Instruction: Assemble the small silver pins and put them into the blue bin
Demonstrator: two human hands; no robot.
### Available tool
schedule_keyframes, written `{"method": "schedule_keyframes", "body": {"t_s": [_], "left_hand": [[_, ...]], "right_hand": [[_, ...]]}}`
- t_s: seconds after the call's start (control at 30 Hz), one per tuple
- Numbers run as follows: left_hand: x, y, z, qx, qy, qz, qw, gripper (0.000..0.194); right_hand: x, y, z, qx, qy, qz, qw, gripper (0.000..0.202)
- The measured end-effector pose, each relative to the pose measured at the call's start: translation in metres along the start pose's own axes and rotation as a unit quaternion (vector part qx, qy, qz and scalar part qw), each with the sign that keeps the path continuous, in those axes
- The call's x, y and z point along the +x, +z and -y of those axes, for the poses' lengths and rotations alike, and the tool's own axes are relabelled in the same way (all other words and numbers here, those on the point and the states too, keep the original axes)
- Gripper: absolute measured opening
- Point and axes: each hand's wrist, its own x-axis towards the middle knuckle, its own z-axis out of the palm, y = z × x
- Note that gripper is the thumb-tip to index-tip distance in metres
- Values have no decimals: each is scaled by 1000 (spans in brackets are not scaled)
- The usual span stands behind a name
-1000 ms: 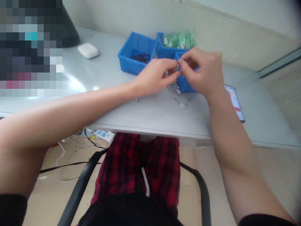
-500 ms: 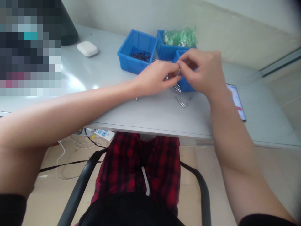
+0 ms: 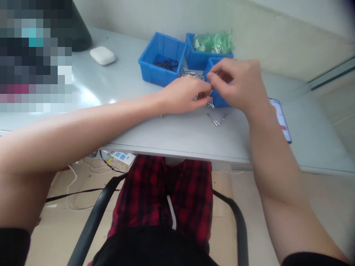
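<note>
My left hand (image 3: pixel 188 94) reaches over a pile of silver screws (image 3: pixel 191 73), its thumb and fingers curled together around a small silver screw (image 3: pixel 211 92), only a bit of which shows. Close by on the right, my right hand (image 3: pixel 240 83) pinches thumb against forefinger; what lies between them, if anything, is too small to make out. Under the right hand stands a blue bin (image 3: pixel 220 99), partly covered by it. A few loose silver screws (image 3: pixel 213 120) lie on the table in front of the hands.
A blue bin (image 3: pixel 146 74) with dark screws (image 3: pixel 168 64) stands left of the pile. Behind is another blue bin (image 3: pixel 194 61) with green plastic bags (image 3: pixel 213 42). A phone (image 3: pixel 281 120) lies right, a white rounded case (image 3: pixel 102 55) left. The grey table (image 3: pixel 177 136) ends before my lap.
The two hands have drawn slightly apart. My left fingertips have dropped a little from my right thumb, and more of the screw pile shows between the bins.
</note>
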Motion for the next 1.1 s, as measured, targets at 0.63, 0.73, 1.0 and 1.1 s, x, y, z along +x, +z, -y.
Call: {"method": "schedule_keyframes", "body": {"t_s": [0.63, 0.73, 1.0, 1.1], "left_hand": [[-1, -2, -4, 24, -5, 43, 999, 26], [-2, 0, 0, 27, 1, 48, 999, 23], [-3, 1, 3, 50, 21, 50, 997, 20], [-2, 1, 2, 53, 17, 54, 997, 19]], "right_hand": [[-1, -8, 11, -13, 60, 66, 996, 23], [0, -8, 12, -13, 70, 74, 995, 19], [1, -6, 14, 2, 38, 50, 998, 16], [0, -8, 16, 5, 43, 55, 998, 17]]}}
